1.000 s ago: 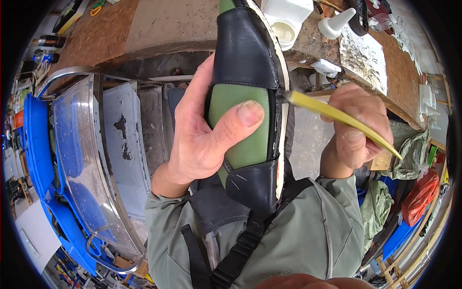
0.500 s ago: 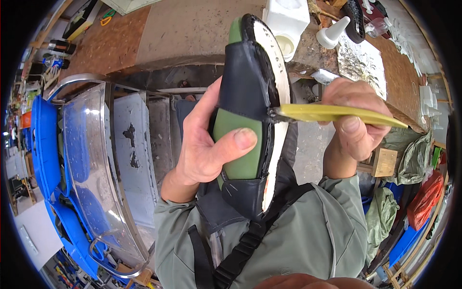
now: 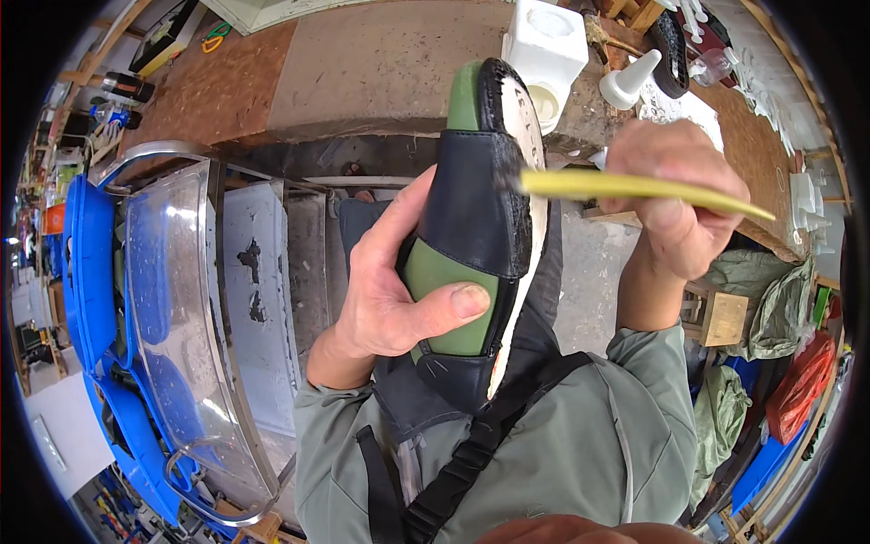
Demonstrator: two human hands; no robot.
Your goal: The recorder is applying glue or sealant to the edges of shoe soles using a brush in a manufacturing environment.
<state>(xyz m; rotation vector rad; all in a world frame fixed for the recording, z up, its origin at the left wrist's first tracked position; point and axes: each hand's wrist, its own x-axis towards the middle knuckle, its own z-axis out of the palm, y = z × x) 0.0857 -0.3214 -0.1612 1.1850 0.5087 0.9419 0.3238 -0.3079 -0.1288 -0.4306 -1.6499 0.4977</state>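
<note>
A sandal upper of black leather [image 3: 467,204] sits stretched over a green shoe last [image 3: 444,272], toe end away from me. The last's white underside [image 3: 530,136] faces right, with a dark, wet-looking band of leather along its edge. My left hand [image 3: 376,304] is closed around the last from the left, thumb pressed on the green side. My right hand [image 3: 680,199] grips a brush [image 3: 589,186] by its flat yellow handle. The brush's dark, motion-blurred bristles meet the leather's edge near the toe end.
Ahead runs a brown workbench [image 3: 381,68] with a white plastic container [image 3: 544,54] and a white nozzle-shaped piece [image 3: 630,82]. A clear-sided, metal-framed stand [image 3: 172,281] and blue bins [image 3: 91,272] are at left. A wooden block [image 3: 725,313] and a red bag [image 3: 802,385] lie right.
The brush has moved up along the leather's edge toward the toe end. The lasted sandal has shifted slightly right and its toe end has dropped nearer to me.
</note>
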